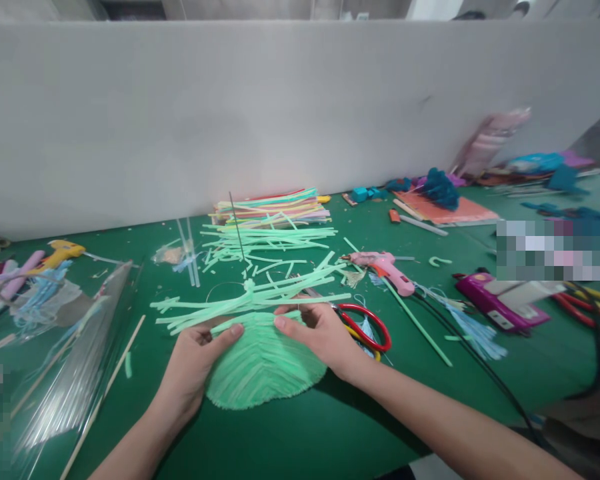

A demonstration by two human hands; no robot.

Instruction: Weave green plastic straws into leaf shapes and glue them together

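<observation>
A mint-green leaf made of fuzzy pipe cleaners (266, 367) is spread between my two hands, with a V-shaped pattern of rows down its middle. My left hand (193, 360) pinches its upper left edge, thumb on top. On the other side, my right hand (325, 333) grips the upper right edge between thumb and fingers, which are partly hidden behind it. Loose long pipe-cleaner ends (200, 313) stick out sideways from the leaf's top, and a thin dark wire stem (236, 227) rises beyond them. Red-handled scissors (385, 333) lie just past my right hand.
Behind lie green pipe cleaners (280, 237) and a multicoloured bundle (270, 208). A pink glue gun (390, 270) with a black cord lies right, near a magenta device (497, 303). Clear plastic sheeting (70, 373), a wooden stick (107, 390) and a yellow glue gun (63, 253) are left. A grey partition (280, 113) stands behind.
</observation>
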